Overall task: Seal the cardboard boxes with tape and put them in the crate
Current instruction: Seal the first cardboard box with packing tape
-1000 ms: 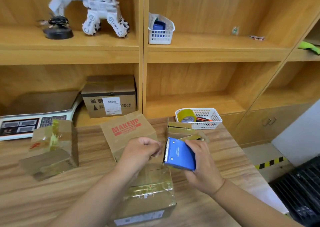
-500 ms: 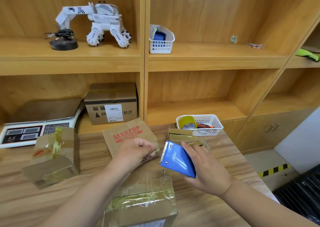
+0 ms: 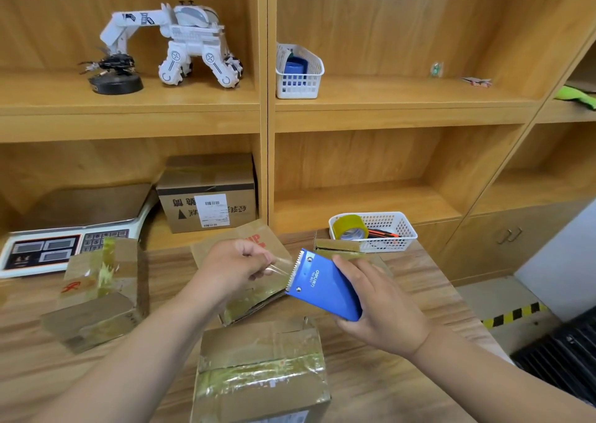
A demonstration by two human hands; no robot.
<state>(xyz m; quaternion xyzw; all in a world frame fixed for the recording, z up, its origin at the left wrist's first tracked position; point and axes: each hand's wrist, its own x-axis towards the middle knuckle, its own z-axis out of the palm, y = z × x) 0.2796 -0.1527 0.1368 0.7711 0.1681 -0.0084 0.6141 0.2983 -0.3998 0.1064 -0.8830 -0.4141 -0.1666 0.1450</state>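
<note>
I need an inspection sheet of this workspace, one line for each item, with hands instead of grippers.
Surface: wooden table, bearing boxes.
Job's things: cardboard near box, middle box, left box; blue tape dispenser; clear tape strip.
Clutter: white basket holding tape roll; scale.
Hands: left hand pinches the tape strip; right hand grips the tape dispenser.
Cables: nothing seen.
Surroundings: wooden shelves, toy robot, shelf box; black crate at lower right.

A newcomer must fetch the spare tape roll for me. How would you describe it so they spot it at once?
On the wooden table in front of the shelves, look to the far right edge for a low white mesh basket. The tape roll stands on edge in its left end: a yellowish-brown ring, unlike the thin orange-and-black items lying beside it.
</note>
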